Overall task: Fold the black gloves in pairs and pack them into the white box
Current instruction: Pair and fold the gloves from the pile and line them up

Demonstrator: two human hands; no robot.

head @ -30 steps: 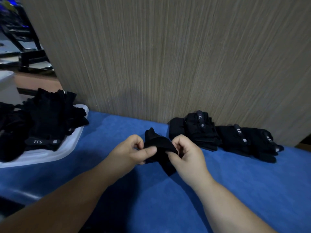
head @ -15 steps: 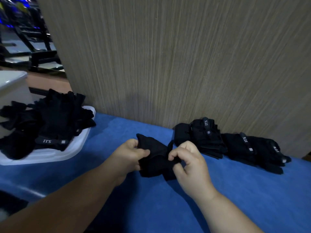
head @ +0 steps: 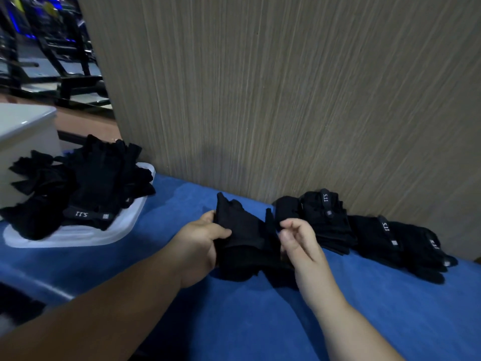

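1. Blue cloth under both hands.
2. White box far L of the L hand, behind the tray.
3. White tray w/ loose glove pile, well L of the L hand.
4. Folded gloves in a row just beyond & R of the R hand, along the wall.
5. Held gloves btwn the hands, low over the cloth.
6. L hand: closed on the gloves' L edge, thumb on top.
7. R hand: fingers curled at the gloves' R edge; pinch or loose, can't tell.
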